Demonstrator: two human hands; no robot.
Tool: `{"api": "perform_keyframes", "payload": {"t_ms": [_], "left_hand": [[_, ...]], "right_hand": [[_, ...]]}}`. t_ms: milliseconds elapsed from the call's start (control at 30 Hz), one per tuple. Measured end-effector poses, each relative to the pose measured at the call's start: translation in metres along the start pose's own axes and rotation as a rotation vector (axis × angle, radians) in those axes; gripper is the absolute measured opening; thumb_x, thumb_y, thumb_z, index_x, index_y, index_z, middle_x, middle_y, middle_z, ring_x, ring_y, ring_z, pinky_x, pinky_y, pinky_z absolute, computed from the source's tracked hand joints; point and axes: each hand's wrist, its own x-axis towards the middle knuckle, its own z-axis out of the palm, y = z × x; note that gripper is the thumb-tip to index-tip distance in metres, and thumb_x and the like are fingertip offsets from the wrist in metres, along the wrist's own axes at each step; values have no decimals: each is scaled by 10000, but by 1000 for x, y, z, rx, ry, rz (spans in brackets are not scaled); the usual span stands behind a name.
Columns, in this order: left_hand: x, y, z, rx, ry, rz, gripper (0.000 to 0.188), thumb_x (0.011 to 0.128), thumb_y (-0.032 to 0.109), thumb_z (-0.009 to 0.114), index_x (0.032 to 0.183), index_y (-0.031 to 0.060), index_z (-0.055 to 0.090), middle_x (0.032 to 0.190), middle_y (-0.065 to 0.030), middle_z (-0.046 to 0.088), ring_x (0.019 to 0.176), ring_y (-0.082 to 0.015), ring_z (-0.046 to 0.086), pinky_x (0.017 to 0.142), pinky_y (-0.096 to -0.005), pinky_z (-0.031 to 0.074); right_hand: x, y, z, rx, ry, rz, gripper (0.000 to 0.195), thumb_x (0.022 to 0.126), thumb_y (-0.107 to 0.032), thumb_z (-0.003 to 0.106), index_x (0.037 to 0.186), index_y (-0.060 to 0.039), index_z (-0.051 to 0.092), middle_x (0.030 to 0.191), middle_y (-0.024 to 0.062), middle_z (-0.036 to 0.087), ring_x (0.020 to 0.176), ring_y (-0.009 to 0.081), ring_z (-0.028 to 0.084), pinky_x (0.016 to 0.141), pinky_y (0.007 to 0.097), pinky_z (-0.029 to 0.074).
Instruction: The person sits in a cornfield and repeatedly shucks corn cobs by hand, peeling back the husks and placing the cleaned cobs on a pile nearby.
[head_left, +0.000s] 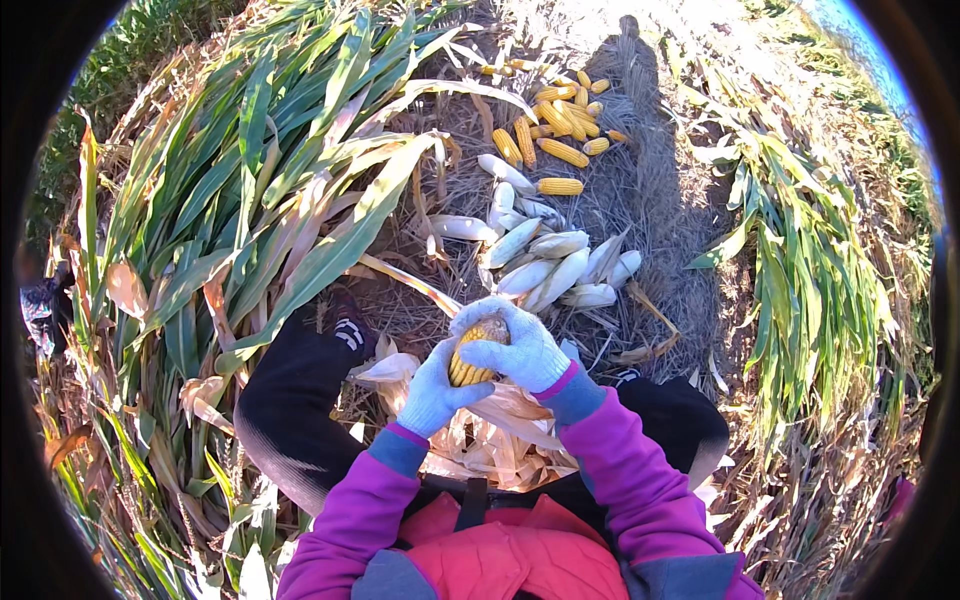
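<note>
Between my gloved hands is a yellow ear of corn (469, 363), its kernels bare on the side facing me. My left hand (436, 391) wraps the ear's lower left side. My right hand (514, 341) curls over its upper right end, with the thumb across the kernels. Pale dry husks (499, 442) hang below the ear and lie heaped between my bent legs. Just beyond my hands lies a pile of corn ears still in their whitish husks (551, 271). Farther off, several husked yellow ears (562, 153) lie loosely piled on the ground.
Cut corn stalks with long green leaves (285, 165) form a thick heap on the left. Another bundle of leafy stalks (814, 285) lies to the right. Dry straw (667, 225) covers the ground. Part of another person (41, 311) shows at the far left edge.
</note>
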Motion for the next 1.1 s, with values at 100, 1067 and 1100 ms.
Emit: {"api": "perform_keyframes", "payload": {"t_ms": [100, 1067, 1100], "left_hand": [[-2, 8, 5, 426, 159, 166, 731, 729, 270, 845, 1317, -6, 509, 1210, -140, 584, 1079, -239, 595, 953, -356, 474], [-25, -10, 14, -1193, 116, -490, 391, 951, 293, 590, 1235, 27, 552, 1080, -135, 648, 942, -291, 671, 847, -431, 580], [-30, 3, 20, -1166, 50, -482, 400, 944, 285, 598, 1231, 9, 553, 1076, -140, 650, 948, -298, 670, 851, -436, 579]], "right_hand": [[-2, 19, 12, -62, 257, -124, 289, 869, -123, 702, 1122, -34, 595, 1003, 55, 664, 957, 123, 610, 864, 287, 495], [-26, 17, 29, 577, 411, 132, 453, 1033, -444, 459, 739, -102, 500, 551, -6, 407, 445, 117, 381, 435, 271, 343], [-14, 12, 18, 606, 462, 163, 450, 1030, -450, 463, 737, -110, 496, 538, -17, 392, 426, 111, 360, 413, 260, 303]]}}
